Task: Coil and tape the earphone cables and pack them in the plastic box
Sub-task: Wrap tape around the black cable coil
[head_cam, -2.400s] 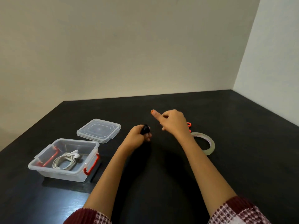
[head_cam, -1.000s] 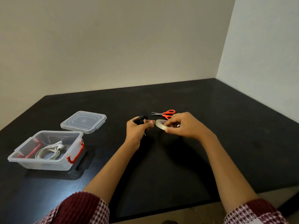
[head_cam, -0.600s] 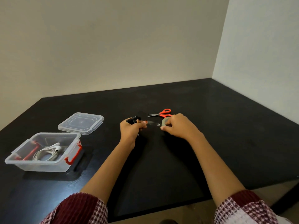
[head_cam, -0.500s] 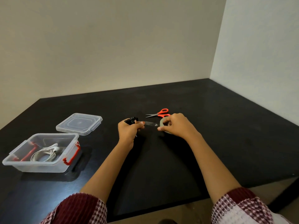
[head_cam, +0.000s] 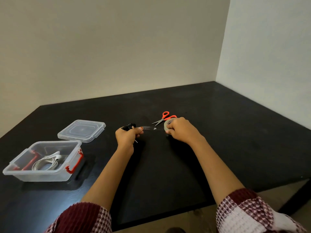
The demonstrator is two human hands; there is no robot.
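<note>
The left hand (head_cam: 127, 135) is gripping a coiled black earphone cable (head_cam: 129, 127) in curled fingers, its thumb pinning the free end of a clear tape strip (head_cam: 149, 127) against the bundle, while a metal plug is poking out below the fist. At 3 o'clock of it the right hand (head_cam: 180, 132) is pinching the tape roll (head_cam: 167, 126) and drawing the strip taut between the two hands, just above the bench (head_cam: 235, 140). The scissors (head_cam: 164, 117) are lying at 12 o'clock of the roll, close by. The plastic box (head_cam: 42, 176) is sitting open at 8 o'clock of the left hand, already holding coiled white earphones (head_cam: 48, 163), with its lid (head_cam: 81, 131) lying beside it at 1 o'clock. The likely trouble: both hands are occupied, so reaching for the scissors may be slackening the strip, letting it fold onto itself or stick to the fingers; loosening the left grip could be letting the coil spring apart before tape wraps it.
</note>
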